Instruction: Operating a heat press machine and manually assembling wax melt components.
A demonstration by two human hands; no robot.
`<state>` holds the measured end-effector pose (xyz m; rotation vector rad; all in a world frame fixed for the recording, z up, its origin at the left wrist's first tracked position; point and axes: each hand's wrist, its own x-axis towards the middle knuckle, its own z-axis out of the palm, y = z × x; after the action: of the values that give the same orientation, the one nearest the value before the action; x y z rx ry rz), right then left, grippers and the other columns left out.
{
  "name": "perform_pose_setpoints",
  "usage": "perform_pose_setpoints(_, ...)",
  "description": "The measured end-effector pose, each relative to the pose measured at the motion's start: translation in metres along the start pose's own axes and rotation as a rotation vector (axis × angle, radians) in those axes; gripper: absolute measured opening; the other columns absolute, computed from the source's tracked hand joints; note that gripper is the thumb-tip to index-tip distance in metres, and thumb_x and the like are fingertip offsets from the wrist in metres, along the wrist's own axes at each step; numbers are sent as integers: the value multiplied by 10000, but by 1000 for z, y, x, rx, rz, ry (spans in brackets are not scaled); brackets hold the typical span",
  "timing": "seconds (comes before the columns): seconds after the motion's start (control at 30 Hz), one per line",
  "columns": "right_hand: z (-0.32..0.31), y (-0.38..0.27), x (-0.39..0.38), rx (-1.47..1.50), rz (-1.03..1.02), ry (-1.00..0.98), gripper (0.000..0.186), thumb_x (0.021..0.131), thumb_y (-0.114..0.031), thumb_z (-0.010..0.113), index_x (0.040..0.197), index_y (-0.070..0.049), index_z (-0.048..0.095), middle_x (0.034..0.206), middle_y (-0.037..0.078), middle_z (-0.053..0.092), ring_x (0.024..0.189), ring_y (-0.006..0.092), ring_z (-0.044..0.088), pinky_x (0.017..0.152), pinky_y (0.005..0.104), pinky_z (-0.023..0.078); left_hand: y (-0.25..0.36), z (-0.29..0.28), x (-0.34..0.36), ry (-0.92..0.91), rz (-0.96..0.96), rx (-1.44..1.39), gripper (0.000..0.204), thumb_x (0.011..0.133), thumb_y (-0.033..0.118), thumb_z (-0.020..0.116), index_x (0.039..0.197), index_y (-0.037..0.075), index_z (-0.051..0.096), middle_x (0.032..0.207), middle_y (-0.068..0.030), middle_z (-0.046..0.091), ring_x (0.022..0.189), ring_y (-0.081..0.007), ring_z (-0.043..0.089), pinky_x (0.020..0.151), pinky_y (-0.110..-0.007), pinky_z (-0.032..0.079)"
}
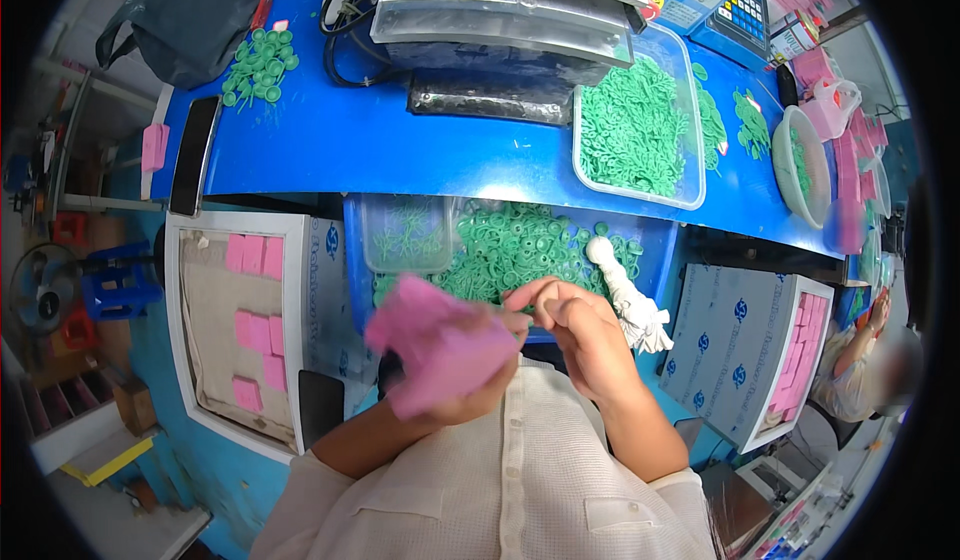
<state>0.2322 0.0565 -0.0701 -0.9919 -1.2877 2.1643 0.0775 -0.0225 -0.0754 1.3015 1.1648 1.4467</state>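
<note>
Left hand (480, 398) was clamped on a blurred pink block (432, 342) at the blue bin's (657, 250) near edge, right hand (585, 332) pinched beside it (couldn't tell on what), presumably keeping the bin's green parts (505, 250) within reach.

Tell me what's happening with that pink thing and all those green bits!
The person's left hand is holding a pink block, which looks blurry. The right hand is close beside it with its fingers bent; whether it pinches something small is hard to tell. Just beyond the hands, lots of green pieces lie in a blue tray, with a white cloth bundle at its right side. More pink blocks sit in the white-rimmed box on the left.
</note>
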Motion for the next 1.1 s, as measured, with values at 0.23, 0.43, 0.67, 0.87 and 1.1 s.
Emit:
perform_pose_setpoints(0.23, -5, 6, -1, -917, -436, 262, 160, 824, -109, 678, 923, -15, 594, 1134, 180, 581, 988, 354, 545, 874, 399, 430, -5, 11, 5, 383, -246, -253, 611, 823, -97, 643, 1348, -59, 334, 1110, -111, 529, 947, -186, 614, 808, -312, 512)
perform_pose_setpoints(0.43, -7, 12, -3, -1084, -623, 74, 204, 753, -33, 677, 930, -37, 576, 1116, 149, 587, 973, 341, 550, 785, 436, 448, -13, 11, 3, 301, -427, -172, 610, 794, -97, 677, 1322, -39, 378, 1115, -71, 519, 1008, -145, 565, 851, -295, 492)
perform_pose_setpoints(0.67, -50, -16, -14, -1161, -769, 386, 34, 807, -46, 632, 820, -49, 601, 874, 121, 642, 733, 312, 598, 672, 386, 490, -25, 6, 2, 254, -338, -140, 521, 1009, 441, 399, 1052, -56, 548, 786, -182, 663, 668, -227, 656, 636, -329, 536)
perform_pose_setpoints(0.87, -171, -113, -7, -1209, -769, 1347, 347, 843, -156, 702, 628, -41, 456, 576, 113, 483, 508, 305, 481, 494, 402, 374, -13, -1, 7, 245, -516, -210, 736, 1020, 508, 179, 841, -58, 615, 608, -171, 625, 481, -233, 607, 460, -312, 501)
perform_pose_setpoints(1.1, -137, -66, -6, -1351, -676, 958, 371, 803, -295, 733, 611, -83, 496, 583, 103, 491, 543, 312, 507, 507, 420, 409, -20, -11, -3, 275, -546, -152, 595, 1026, 427, 268, 881, -46, 600, 657, -169, 625, 513, -232, 613, 477, -316, 501)
